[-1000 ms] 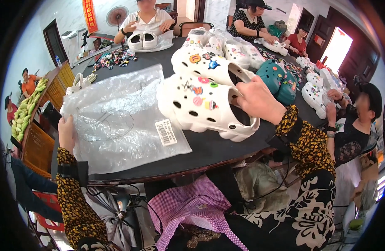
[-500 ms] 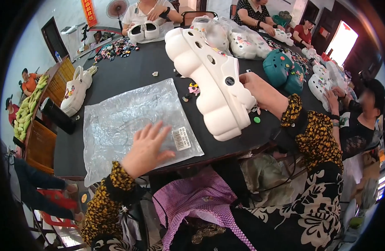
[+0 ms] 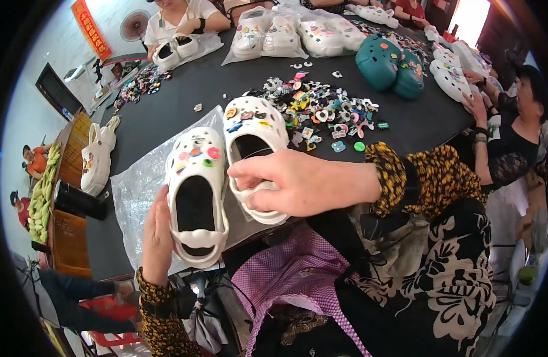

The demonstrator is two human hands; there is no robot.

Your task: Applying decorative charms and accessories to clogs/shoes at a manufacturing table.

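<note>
Two white clogs with colourful charms on their uppers stand side by side, toes away from me. The left clog [image 3: 193, 169] rests on a clear plastic bag [image 3: 134, 199]; the right clog [image 3: 265, 130] is close against it, partly covered by my right hand. My left hand [image 3: 157, 232] lies along the outer side of the left clog, fingers straight and touching it. From the right, my right hand [image 3: 307, 181] reaches across the right clog's opening, its fingers and thumb bent around the heel part. Some fingertips are hidden.
A heap of loose charms [image 3: 330, 113] lies beyond the clogs. Teal clogs [image 3: 393, 68] and bagged white clogs [image 3: 268, 35] stand farther back. At left are another white clog [image 3: 95, 160] and a black cylinder [image 3: 77, 199]. A co-worker [image 3: 512, 131] sits at right.
The white clogs, held up by my right hand before, now stand on the bag, uppers visible. My left hand has moved from above the bag to the left clog's side.
</note>
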